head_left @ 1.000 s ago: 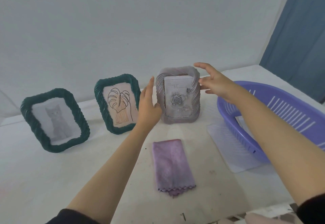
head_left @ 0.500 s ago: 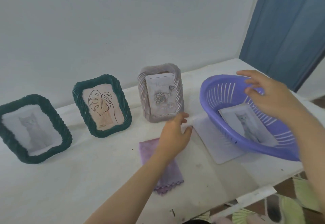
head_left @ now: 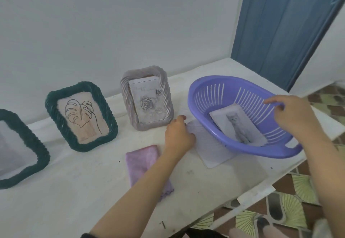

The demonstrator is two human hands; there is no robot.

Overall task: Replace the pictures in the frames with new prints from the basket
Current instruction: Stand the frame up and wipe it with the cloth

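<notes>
The cat print (head_left: pixel 238 125) lies flat in the purple basket (head_left: pixel 205 95), and I judge it light and floppy, best pinched by an edge; my right hand (head_left: pixel 295 116) hovers above it loosely curled and empty, and my left hand (head_left: pixel 178 135) sits relaxed on the table (head_left: pixel 74 191).

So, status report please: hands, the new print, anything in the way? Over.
Left hand at loose sheet beside basket, grip unclear. Right hand over basket's right rim, hold unclear. Cat print lies inside, untaken. Nothing blocking it.

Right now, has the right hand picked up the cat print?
No, the cat print lies flat inside the purple basket, untouched by the right hand.
</notes>
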